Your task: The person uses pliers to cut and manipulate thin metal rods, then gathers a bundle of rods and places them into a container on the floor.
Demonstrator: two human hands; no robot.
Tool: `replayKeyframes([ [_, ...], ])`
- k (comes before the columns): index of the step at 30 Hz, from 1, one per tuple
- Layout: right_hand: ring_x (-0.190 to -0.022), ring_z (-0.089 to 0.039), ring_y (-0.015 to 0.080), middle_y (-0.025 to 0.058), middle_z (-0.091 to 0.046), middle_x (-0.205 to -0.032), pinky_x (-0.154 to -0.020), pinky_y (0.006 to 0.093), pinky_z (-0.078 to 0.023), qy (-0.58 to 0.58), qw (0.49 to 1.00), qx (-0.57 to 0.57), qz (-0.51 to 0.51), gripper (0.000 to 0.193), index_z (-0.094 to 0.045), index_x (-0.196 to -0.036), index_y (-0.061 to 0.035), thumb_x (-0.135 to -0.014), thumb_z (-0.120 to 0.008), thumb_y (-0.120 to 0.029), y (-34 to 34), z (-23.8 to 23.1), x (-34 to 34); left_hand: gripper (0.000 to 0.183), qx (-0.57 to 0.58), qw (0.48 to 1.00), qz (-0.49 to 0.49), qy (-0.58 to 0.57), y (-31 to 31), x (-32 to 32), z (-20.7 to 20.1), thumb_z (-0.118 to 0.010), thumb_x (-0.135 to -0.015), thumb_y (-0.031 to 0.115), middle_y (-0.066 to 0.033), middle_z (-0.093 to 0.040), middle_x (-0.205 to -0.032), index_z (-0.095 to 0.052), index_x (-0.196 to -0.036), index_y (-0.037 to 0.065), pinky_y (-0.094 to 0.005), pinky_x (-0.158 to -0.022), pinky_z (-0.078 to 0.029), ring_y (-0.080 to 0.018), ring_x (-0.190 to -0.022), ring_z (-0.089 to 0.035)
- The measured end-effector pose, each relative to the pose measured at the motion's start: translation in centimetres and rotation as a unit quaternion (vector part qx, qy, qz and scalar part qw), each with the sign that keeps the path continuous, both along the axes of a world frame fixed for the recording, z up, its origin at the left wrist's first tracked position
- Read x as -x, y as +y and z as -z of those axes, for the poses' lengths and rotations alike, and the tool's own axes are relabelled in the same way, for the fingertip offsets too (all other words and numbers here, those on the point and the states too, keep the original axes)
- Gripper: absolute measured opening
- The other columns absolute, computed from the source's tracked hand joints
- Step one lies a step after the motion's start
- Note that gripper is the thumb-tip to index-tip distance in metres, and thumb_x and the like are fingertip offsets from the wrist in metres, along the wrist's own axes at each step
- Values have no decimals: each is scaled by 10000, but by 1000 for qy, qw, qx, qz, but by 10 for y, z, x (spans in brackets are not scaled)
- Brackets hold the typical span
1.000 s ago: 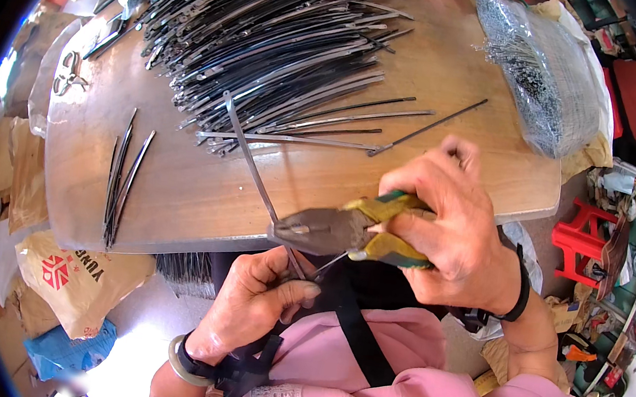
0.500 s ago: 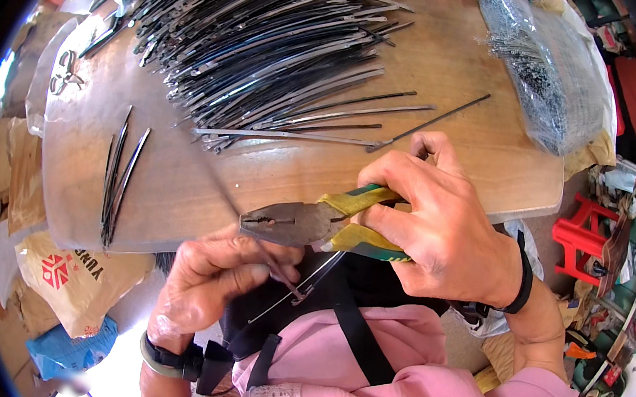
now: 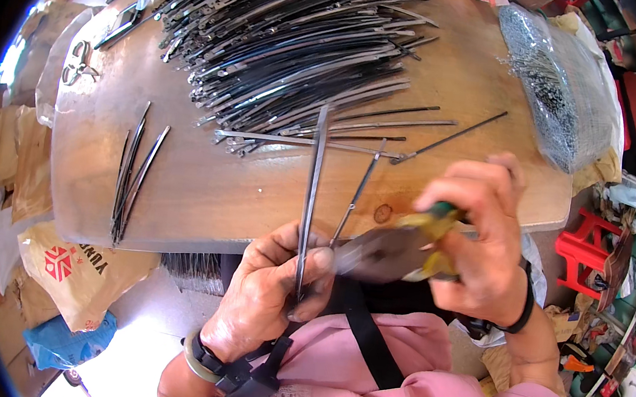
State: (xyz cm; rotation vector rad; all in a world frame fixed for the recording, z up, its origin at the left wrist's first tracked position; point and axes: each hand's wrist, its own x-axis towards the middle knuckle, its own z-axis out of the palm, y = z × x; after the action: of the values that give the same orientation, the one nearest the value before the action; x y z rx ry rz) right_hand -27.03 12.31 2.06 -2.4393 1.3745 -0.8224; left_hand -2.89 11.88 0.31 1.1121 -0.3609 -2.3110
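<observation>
My left hand point(image 3: 262, 286) is at the table's near edge, thumb and fingers pinching a long flat dark metal strip point(image 3: 312, 190) that stands up nearly straight in the view. A thinner jointed metal strip point(image 3: 357, 191) rises beside it, its lower end near my left fingertips and the plier jaws; what holds it I cannot tell. Wrapped round the yellow-and-green handles of a pair of pliers point(image 3: 386, 254), my right hand point(image 3: 485, 266) is smeared by motion. The jaws point left toward my left fingers; whether they grip anything is too blurred to see.
A big heap of dark metal strips point(image 3: 294, 56) covers the table's far middle, with a few loose ones in front. A small bunch point(image 3: 131, 179) lies at left, near scissors point(image 3: 78, 65). A clear bag of metal pieces point(image 3: 550, 91) sits far right. A red stool point(image 3: 588, 250) stands beyond.
Both hands have shifted right relative to the table. The strip in my left hand has swung from a slant to nearly upright. The pliers have moved right, and the thinner strip now stands up beside it.
</observation>
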Motion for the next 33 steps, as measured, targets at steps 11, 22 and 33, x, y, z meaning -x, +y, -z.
replayKeyframes([
  [11, -946, -618, 344, 165, -584, -1156, -813, 408, -515, -118, 962, -242, -47, 374, -668, -1012, 6, -694, -807, -131, 32, 3, 5, 120, 247, 959, -76, -114, 11, 13, -13, -644, -899, -25, -86, -551, -746, -527, -924, -17, -215, -400, -316, -89, -468, -431],
  [22, -841, -623, 329, 186, -542, -968, -667, 378, -534, -16, 974, -184, -131, 377, -573, -919, 37, -671, -756, -180, 23, 8, -10, 150, 261, 954, -95, -108, 8, -6, -5, -645, -885, -81, -72, -570, -755, -515, -918, -14, -214, -454, -372, -85, -540, -502],
  [33, -865, -627, 358, 203, -584, -1060, -710, 402, -528, -25, 975, -196, -103, 385, -596, -933, 54, -766, -783, -237, 5, 8, -43, 185, 212, 956, -168, -113, -1, -16, 3, -667, -877, 18, -84, -542, -637, -493, -936, 40, -241, -369, -294, -131, -404, -411],
])
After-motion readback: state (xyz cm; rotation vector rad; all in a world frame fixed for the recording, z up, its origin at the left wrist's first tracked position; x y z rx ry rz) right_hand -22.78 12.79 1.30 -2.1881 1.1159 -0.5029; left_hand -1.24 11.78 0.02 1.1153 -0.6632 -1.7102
